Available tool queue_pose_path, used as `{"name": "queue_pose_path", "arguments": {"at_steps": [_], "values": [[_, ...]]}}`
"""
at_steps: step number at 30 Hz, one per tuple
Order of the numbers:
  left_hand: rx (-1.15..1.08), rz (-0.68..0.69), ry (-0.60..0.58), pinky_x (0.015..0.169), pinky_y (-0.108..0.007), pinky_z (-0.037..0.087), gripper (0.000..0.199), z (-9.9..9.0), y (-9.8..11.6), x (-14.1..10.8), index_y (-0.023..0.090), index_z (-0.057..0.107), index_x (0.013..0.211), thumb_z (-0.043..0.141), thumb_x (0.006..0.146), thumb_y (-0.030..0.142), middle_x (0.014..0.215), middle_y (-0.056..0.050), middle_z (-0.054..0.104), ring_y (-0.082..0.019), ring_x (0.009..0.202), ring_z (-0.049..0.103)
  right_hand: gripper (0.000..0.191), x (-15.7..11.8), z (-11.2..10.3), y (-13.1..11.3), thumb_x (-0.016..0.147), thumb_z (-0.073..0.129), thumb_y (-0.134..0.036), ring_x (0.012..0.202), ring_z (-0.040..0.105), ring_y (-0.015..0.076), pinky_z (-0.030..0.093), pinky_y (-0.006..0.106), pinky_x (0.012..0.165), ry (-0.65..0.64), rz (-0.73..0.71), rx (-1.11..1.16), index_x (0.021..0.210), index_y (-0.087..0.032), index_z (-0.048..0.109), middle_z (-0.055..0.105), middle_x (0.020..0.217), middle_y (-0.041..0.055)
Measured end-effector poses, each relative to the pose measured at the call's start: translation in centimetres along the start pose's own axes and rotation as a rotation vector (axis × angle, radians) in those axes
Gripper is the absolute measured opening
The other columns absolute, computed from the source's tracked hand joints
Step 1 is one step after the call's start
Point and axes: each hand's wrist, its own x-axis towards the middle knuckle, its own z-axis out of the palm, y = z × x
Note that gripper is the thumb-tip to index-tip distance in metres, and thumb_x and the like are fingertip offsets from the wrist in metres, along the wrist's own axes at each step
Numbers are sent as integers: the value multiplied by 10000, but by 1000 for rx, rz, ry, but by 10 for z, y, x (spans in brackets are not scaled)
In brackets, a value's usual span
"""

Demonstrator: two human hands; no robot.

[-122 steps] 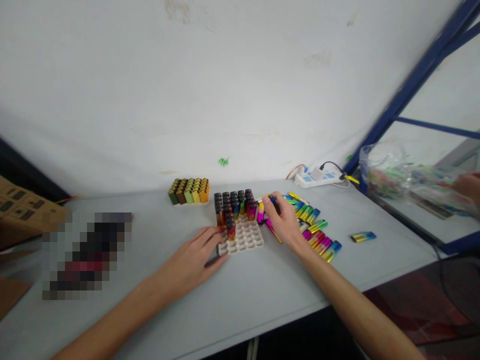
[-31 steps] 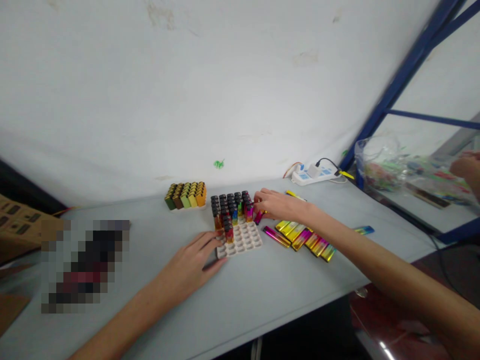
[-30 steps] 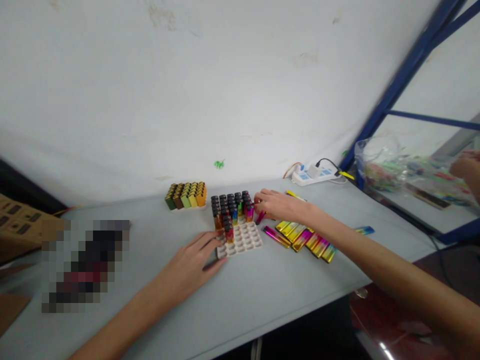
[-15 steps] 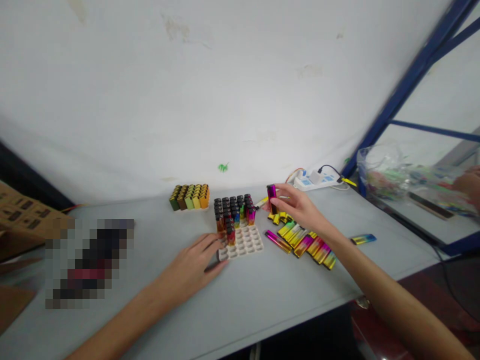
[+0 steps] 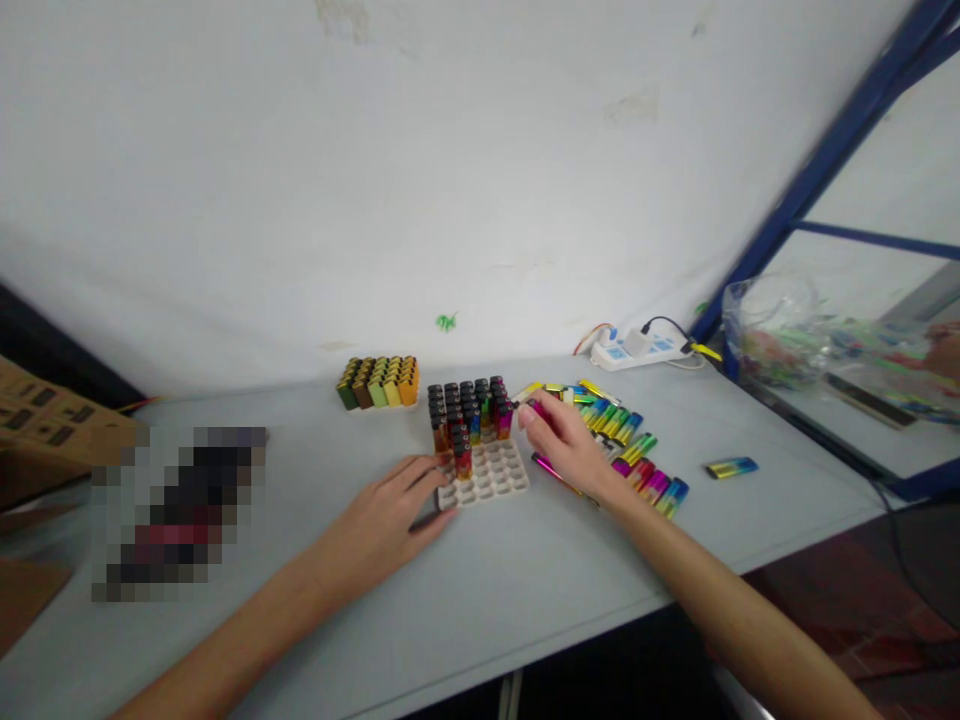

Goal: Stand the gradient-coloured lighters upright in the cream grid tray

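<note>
A white tray [image 5: 491,478] with rows of round-cornered slots lies on the table, its back part filled with upright black-topped lighters [image 5: 469,405] in shiny colours. One red lighter [image 5: 463,462] stands further forward in it. My left hand [image 5: 397,500] holds the tray's left front corner between fingers and thumb. At the tray's right back side, my right hand [image 5: 566,440] pinches a dark purple lighter [image 5: 534,406], mostly covered by the fingers. Loose metallic lighters [image 5: 637,447] lie in a pile beside and behind that hand.
A block of green, brown and yellow lighters [image 5: 379,382] stands upright near the wall. A power strip [image 5: 641,350] with plugs is at the back right, one lighter [image 5: 731,468] lies apart, and a cardboard box [image 5: 60,420] sits far left. A blue frame [image 5: 780,215] rises at right.
My right hand has moved left and down from above the pile to the tray's side, carrying the purple lighter. My left hand stays at the tray's corner.
</note>
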Motion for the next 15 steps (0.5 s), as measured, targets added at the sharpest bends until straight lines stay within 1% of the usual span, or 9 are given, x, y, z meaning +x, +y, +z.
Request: {"name": "queue_pose_path", "arguments": {"at_steps": [2,3,5,8,10,13,15], "values": [[-7,-3,-9,1080,-464,585,195,0,0,0,205,672,1161,631,1010,320,1289,-109,711,-281,1226,674,471,-2,1,-2,995,537,-539,566,319,116,272,267,545,105,-77,-218,671,-232,388,345,601,-55],[-9,-4,-12,1084,-468,582,193,0,0,1,206,673,1160,628,1011,320,1293,-108,709,-282,1231,671,473,-2,2,-2,976,546,-509,550,303,112,262,269,540,141,-98,-279,640,-234,359,322,575,-58],[-14,-3,-8,1081,-465,583,193,-1,0,1,206,676,1156,626,1011,324,1287,-107,709,-280,1224,674,431,-2,3,-2,932,549,-442,521,280,108,243,268,523,176,-99,-342,619,-241,331,298,541,-64],[-21,0,0,1074,-461,586,200,0,-1,1,203,678,1160,631,1006,321,1274,-104,713,-278,1209,681,353,-1,3,1,873,536,-353,505,290,106,232,266,513,167,-77,-380,610,-245,328,311,524,-64],[-21,-1,2,1080,-468,583,205,1,-1,1,202,679,1167,639,1003,319,1278,-103,714,-281,1215,680,327,-1,3,2,869,529,-333,504,302,106,237,265,519,129,-70,-392,614,-243,347,322,522,-66],[-11,-3,-8,1091,-476,576,216,2,-2,0,204,674,1184,636,1010,325,1302,-108,707,-286,1236,670,359,-1,2,3,928,526,-382,502,332,109,260,265,530,88,-67,-383,634,-239,377,344,523,-68],[-6,-3,-13,1093,-482,574,217,3,-2,0,200,671,1187,626,1017,328,1306,-114,704,-287,1241,667,368,-2,1,4,978,534,-446,528,397,120,300,265,545,96,-59,-359,690,-231,452,423,558,-58]]}}
